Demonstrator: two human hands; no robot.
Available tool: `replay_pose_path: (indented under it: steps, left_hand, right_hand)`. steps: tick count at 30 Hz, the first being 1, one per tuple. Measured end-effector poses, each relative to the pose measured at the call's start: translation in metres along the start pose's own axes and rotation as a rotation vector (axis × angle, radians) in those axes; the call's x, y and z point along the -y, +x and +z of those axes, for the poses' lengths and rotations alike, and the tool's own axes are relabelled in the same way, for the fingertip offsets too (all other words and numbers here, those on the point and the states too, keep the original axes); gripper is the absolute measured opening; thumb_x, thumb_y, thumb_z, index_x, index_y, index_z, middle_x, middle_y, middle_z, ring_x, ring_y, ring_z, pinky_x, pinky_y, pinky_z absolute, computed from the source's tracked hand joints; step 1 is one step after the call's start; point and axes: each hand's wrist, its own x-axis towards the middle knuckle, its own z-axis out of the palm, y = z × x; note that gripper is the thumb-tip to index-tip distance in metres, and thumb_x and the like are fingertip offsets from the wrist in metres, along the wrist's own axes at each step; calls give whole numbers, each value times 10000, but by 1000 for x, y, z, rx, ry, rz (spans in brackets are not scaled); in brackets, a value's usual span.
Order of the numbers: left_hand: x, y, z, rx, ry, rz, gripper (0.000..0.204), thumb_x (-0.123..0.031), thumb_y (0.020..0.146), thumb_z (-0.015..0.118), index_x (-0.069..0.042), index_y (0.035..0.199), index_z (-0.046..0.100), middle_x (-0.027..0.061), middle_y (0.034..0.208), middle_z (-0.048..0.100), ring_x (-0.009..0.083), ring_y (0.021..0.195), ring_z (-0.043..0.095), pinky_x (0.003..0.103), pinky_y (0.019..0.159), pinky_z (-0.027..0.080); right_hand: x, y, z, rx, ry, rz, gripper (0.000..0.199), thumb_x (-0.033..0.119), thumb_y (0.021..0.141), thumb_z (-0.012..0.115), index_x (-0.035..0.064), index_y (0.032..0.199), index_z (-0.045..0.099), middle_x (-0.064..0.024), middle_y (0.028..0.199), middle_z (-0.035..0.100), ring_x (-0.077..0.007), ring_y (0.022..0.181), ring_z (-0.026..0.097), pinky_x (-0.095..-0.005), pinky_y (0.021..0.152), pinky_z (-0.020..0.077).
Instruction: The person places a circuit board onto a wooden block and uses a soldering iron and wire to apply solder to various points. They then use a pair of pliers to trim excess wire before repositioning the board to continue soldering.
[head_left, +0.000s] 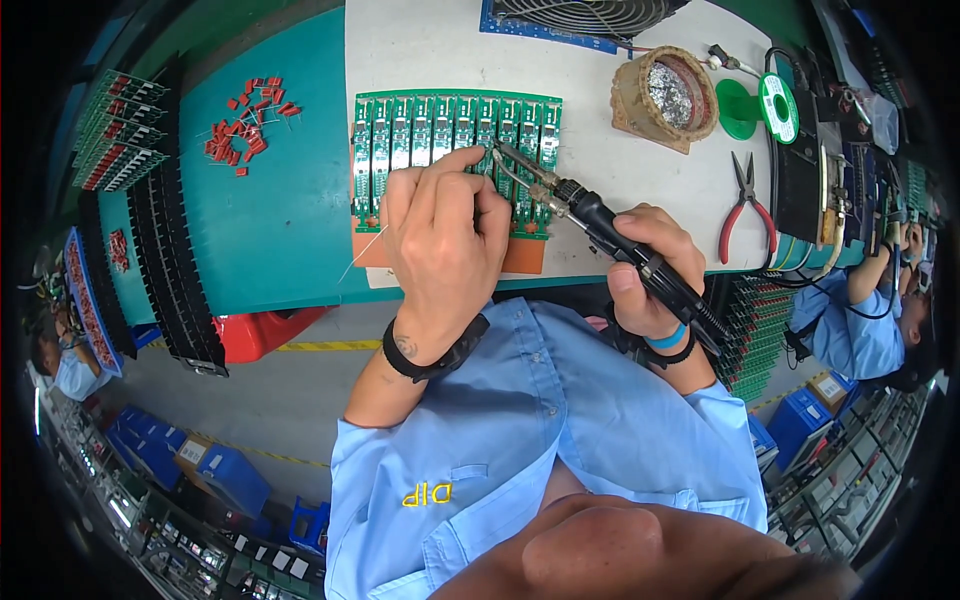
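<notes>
Well, nearest is the person's blue shirt [530, 375], with both forearms reaching past it to the green table [300, 230]. The left hand [440, 240] lies back-up over the near side of the panel [465, 125], its fingers bent and bunched; a thin wire [362, 256] trails from it toward the table's near edge, but I cannot tell what the hidden fingertips pinch. The right hand [665, 240] is closed round the black handle of a soldering iron [590, 210], whose tip slants in over the panel, just beside the left forefinger (whether it touches is too small to tell).

The panel, a row of narrow green boards, lies on a white sheet [420, 50], with an orange pad [525, 257] showing from under its near edge. To the right are red-handled pliers [747, 195], jaws pointing away, and a black rack [165, 260] stands to the far left.

Farther out, red parts [257, 146] lie scattered left of the panel. Beyond the right hand stand a brown pot [633, 90] of silvery shavings and a green spool [737, 108]; at the far edge is a fan [590, 10]. Off to the right, a co-worker [835, 315] wears blue too.
</notes>
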Motion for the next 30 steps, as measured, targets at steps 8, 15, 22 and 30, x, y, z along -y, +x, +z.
replay_pose_path:
  steps: [8, 15, 22, 30]
  left_hand:
    - [0, 2, 0, 1, 2, 5, 201, 60, 733, 742, -52, 845, 618, 63, 1060, 760, 264, 857, 571, 389, 747, 463]
    - [0, 2, -1, 1, -17, -6, 194, 63, 736, 740, -47, 843, 621, 70, 1045, 761, 267, 843, 572, 392, 746, 468]
    - [-1, 4, -2, 11, -6, 7, 186, 68, 755, 746, -31, 866, 634, 92, 1057, 776, 264, 829, 588, 381, 739, 477]
    - [-2, 2, -5, 31, -11, -9, 183, 66, 758, 757, -23, 872, 645, 101, 1070, 785, 254, 819, 588, 368, 721, 482]
  right_hand:
    - [6, -4, -3, 65, -54, 51, 401, 260, 985, 722, -41, 1219, 599, -199, 969, 683, -249, 818, 650, -350, 743, 527]
    - [6, -4, -2, 62, -63, 46, 401, 269, 988, 724, -42, 1210, 603, -200, 976, 688, -249, 818, 653, -348, 740, 527]
    - [5, -4, -2, 55, -64, 34, 403, 264, 988, 725, -47, 1212, 602, -192, 966, 685, -239, 804, 641, -341, 728, 520]
    - [5, -6, -5, -20, -18, -41, 376, 182, 946, 772, -35, 1216, 627, -193, 932, 699, -262, 762, 680, -330, 680, 547]
